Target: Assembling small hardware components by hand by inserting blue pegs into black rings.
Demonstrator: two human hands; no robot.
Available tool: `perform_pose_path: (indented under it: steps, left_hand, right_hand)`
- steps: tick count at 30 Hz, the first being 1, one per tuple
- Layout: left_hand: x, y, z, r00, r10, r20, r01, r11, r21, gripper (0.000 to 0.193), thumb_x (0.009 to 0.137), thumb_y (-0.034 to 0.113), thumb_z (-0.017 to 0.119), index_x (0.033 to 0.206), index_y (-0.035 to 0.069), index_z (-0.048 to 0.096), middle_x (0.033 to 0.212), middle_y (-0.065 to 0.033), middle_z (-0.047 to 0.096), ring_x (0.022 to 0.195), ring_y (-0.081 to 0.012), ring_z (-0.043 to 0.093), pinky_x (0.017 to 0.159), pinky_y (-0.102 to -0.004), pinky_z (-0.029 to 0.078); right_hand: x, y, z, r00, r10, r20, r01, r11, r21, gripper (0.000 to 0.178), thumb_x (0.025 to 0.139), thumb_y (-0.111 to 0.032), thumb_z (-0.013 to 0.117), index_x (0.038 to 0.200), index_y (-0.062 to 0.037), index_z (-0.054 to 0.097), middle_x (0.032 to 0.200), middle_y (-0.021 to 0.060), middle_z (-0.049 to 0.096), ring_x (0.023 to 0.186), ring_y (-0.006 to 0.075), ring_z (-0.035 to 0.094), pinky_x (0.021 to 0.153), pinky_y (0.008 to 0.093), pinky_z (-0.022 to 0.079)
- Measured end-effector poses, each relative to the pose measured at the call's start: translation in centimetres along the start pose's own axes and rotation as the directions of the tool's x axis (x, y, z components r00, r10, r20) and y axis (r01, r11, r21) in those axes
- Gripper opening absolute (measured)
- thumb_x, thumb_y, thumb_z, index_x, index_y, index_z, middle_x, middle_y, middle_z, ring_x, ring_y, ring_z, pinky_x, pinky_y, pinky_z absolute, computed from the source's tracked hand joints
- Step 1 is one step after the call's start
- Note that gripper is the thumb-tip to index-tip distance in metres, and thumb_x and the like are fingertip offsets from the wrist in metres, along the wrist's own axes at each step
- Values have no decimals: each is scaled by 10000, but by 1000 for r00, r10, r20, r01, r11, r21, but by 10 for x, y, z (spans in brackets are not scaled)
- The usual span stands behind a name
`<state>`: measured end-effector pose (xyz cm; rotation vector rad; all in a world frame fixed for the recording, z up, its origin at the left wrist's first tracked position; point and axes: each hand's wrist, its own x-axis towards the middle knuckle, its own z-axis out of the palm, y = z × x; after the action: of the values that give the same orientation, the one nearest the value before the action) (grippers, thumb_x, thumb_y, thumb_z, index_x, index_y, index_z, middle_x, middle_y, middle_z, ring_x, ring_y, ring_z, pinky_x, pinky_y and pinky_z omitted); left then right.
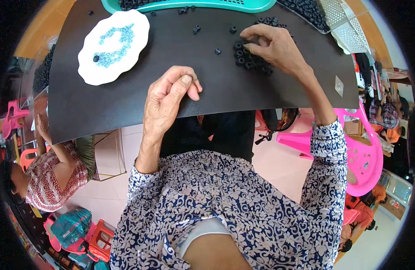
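Note:
My right hand (276, 48) is at a pile of small black ring-shaped parts (248, 60), its thumb and forefinger apart over the pile's left side. I see no part held between those fingers. Near the table's front edge, my left hand (169, 96) is closed, the thumb pressed against the curled forefinger. Whatever it may hold is hidden. Between the hands and beyond them lie a few loose black parts (217, 51). A white wavy-rimmed plate (91, 74) with a blue pattern sits at the left, with one black part (96, 58) on it.
A green basket (252, 6) with black parts stands at the table's far edge. At the far right are a tray of black parts (306, 13) and a white perforated basket (353, 38). A pink chair (362, 166) is to the right; another person (58, 175) sits at left.

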<state>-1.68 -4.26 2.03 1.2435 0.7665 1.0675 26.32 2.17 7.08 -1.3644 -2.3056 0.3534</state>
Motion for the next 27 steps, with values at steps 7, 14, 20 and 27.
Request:
perform_pose_path:
  steps: [7,14,20,27]
  left_hand:
    - [1,-1,1,1000,28,-2,-28,999,-23,210,973,161,508,961,-22,611,718,-39,616,753,-102,587,772,-257,468]
    - [-2,-3,2,1000,17,-5,-17,1000,-19,208,972,158,508,956,-23,608,713,-35,610,747,-100,579,768,-247,464]
    - [0,-6,4,1000,25,17,-24,999,-33,201,969,146,506,964,-29,605,723,-39,603,746,-103,574,769,-246,463]
    - [2,0,4,999,30,-36,-29,999,27,183,953,88,468,971,-37,601,718,-47,592,771,-117,574,789,-260,457]
  right_hand:
    - [-3,-9,-6,999,25,46,-23,999,-40,343,752,-59,679,1093,-56,654,669,29,522,545,95,387,528,266,387]
    - [5,-2,2,990,-130,48,135,984,-116,293,768,-92,670,1058,-55,665,836,81,629,598,165,486,576,304,441]
    - [-3,1,2,992,-116,38,121,979,-165,282,775,-67,624,1054,-43,660,876,105,644,655,216,551,647,334,477]
    - [7,-4,0,988,-107,107,125,976,-176,293,749,-59,630,1041,-50,656,928,116,650,762,278,602,727,360,492]
